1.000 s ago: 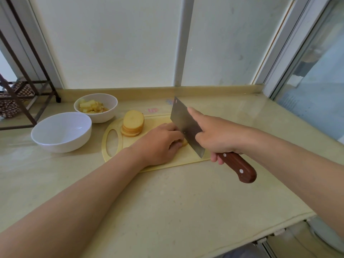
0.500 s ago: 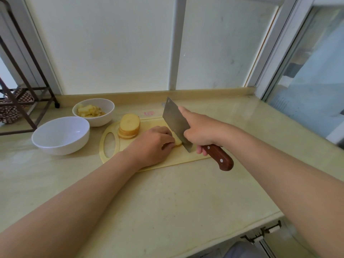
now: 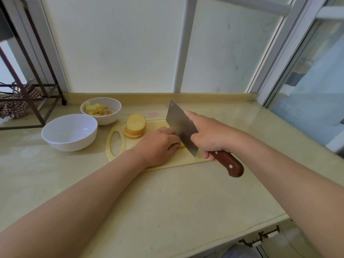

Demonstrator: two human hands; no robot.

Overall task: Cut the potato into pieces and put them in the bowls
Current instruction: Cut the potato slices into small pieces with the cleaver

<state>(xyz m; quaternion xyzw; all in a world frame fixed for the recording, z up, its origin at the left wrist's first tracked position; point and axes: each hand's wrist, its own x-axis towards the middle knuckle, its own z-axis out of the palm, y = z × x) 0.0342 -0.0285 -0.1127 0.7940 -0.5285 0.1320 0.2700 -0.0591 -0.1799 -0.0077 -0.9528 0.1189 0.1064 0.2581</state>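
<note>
Mid-cut, I judge: my left hand (image 3: 158, 144) curls over a potato piece (image 3: 182, 146) on the board (image 3: 115, 155), right hand (image 3: 208, 135) grips the knife (image 3: 180, 127) against it. Next, I'd press straight down, clear of knuckles.

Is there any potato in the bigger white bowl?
No, the bigger bowl shows only its bare white inside; the potato pieces lie in the smaller bowl behind it.

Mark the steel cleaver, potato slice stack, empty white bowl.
Steel cleaver with brown wooden handle (image 3: 181, 127): head view, blade flat.
Stack of round yellow potato slices (image 3: 135, 122): head view, top slice.
Empty white round bowl (image 3: 70, 145): head view, outer wall.
</note>
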